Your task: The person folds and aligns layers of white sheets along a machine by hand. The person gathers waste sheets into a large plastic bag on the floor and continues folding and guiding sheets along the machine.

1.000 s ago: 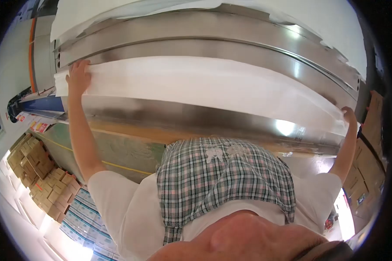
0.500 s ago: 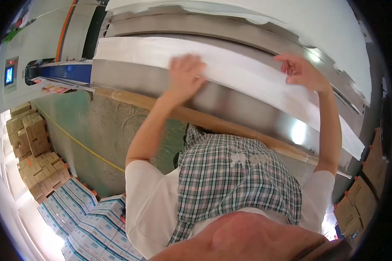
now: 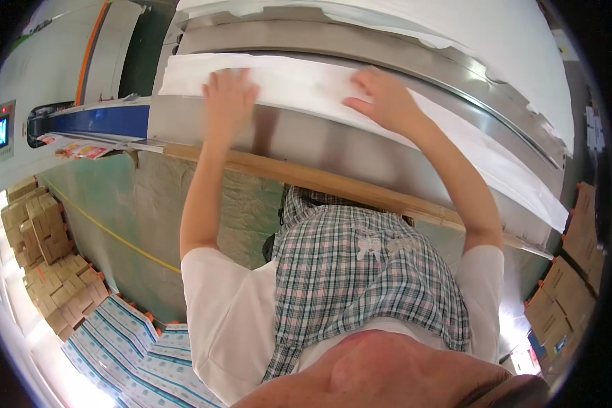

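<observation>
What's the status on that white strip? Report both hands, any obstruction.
Left hand and right hand open, both over white strip, contact unclear. Strip laid along metal surface. No obstruction seen on strip.

The long strip [image 3: 285,78] is plain white. The work surface [image 3: 306,129] is silver-grey; its front edging [image 3: 272,168] is tan. The apron [image 3: 367,279] carries a plaid of black, white, muted green and pale pink, with a pale motif [image 3: 368,246]. The shirt [image 3: 228,319] is plain white. The machine housing [image 3: 44,75] is off-white with an orange stripe [image 3: 92,53]; the side panel [image 3: 102,122] is dark blue, and the display [image 3: 2,132] is bright blue. The floor [image 3: 163,217] is grey-green, crossed by a yellow line [image 3: 115,236]. One carton stack [image 3: 61,285] is brown; another stack [image 3: 143,353] is white with blue bands.
</observation>
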### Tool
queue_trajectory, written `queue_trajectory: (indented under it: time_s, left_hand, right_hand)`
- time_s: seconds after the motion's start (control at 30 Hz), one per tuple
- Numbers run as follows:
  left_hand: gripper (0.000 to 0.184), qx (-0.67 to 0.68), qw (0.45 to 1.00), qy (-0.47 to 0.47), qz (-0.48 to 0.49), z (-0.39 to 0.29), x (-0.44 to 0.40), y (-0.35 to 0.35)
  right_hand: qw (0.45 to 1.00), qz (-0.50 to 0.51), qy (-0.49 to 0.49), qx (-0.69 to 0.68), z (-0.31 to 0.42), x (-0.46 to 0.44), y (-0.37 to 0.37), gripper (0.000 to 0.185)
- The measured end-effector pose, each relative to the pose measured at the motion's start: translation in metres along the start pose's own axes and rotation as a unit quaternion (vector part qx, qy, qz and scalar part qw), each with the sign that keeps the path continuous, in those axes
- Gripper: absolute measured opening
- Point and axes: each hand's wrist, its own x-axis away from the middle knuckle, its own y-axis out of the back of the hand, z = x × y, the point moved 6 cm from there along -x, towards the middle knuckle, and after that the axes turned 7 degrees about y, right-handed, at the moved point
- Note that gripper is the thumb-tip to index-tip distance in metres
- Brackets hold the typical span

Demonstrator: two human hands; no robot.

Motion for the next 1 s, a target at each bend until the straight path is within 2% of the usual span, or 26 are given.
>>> queue_trajectory:
  time_s: [0.07,0.1,0.17,0.2,0.27,0.3,0.37,0.43,0.5,0.57,0.63,0.67,0.73,0.8,0.87,0.9,0.97,1.0]
  left_hand:
    - [0.042,0.029,0.994,-0.105,-0.006,-0.028,0.018,0.014]
    - [0.042,0.032,0.994,-0.106,-0.007,-0.033,0.024,0.018]
    - [0.043,0.068,0.987,-0.147,-0.014,-0.040,0.031,0.025]
    - [0.043,0.068,0.987,-0.145,-0.015,-0.035,0.028,0.026]
    - [0.041,0.069,0.988,-0.133,-0.023,-0.021,0.022,0.026]
    - [0.041,0.071,0.989,-0.127,-0.023,-0.011,0.018,0.021]
    - [0.041,-0.063,0.996,-0.046,0.052,0.026,0.005,-0.010]
    - [0.040,-0.044,0.995,-0.022,-0.085,0.063,-0.009,-0.013]
    - [0.041,-0.076,0.990,0.009,-0.118,0.106,-0.028,-0.020]
    - [0.041,-0.211,0.974,0.068,-0.041,0.178,-0.046,-0.058]
    - [0.036,-0.036,0.981,0.174,-0.078,0.215,-0.057,-0.025]
    - [0.036,-0.036,0.982,0.166,-0.079,0.212,-0.066,-0.009]
    - [0.025,0.138,0.976,0.032,-0.166,0.171,-0.079,0.047]
    - [0.021,0.324,0.946,0.008,-0.007,0.093,-0.084,0.061]
    - [0.020,0.337,0.928,-0.136,0.082,0.026,-0.082,0.052]
    - [0.020,0.347,0.922,-0.153,0.082,0.015,-0.085,0.049]
    - [0.020,0.225,0.954,-0.190,0.051,-0.018,-0.087,0.027]
    - [0.022,0.230,0.956,-0.171,0.058,-0.028,-0.091,0.012]
  right_hand:
    - [0.998,0.003,-0.063,-0.009,0.000,-0.036,-0.034,0.026]
    - [0.998,0.003,-0.065,-0.007,0.009,-0.051,-0.039,0.026]
    - [0.978,0.139,-0.146,-0.057,0.016,-0.071,-0.057,0.019]
    - [0.978,0.140,-0.145,-0.055,0.022,-0.072,-0.058,0.019]
    - [0.997,0.040,0.053,0.039,0.059,-0.070,-0.044,0.011]
    - [0.997,0.046,0.057,0.041,0.066,-0.062,-0.043,0.011]
    - [0.985,-0.037,0.163,0.049,0.087,-0.047,-0.032,0.010]
    - [0.985,-0.027,0.162,0.046,0.084,-0.050,-0.040,0.013]
    - [0.987,-0.023,0.156,0.043,0.077,-0.053,-0.047,0.017]
    - [0.984,-0.020,0.172,0.043,0.073,-0.056,-0.056,0.019]
    - [0.981,-0.011,0.187,0.049,0.071,-0.054,-0.066,0.021]
    - [0.977,-0.002,0.205,0.057,0.071,-0.053,-0.069,0.023]
    - [0.978,-0.001,0.201,0.053,0.072,-0.054,-0.069,0.024]
    - [0.978,0.006,0.203,0.050,0.075,-0.055,-0.072,0.026]
    - [0.979,-0.017,0.193,0.060,0.073,-0.054,-0.072,0.026]
    - [0.981,-0.019,0.178,0.075,0.073,-0.053,-0.072,0.026]
    - [0.984,-0.028,0.155,0.084,0.073,-0.042,-0.067,0.026]
    - [0.987,-0.014,0.126,0.097,0.070,-0.034,-0.060,0.026]
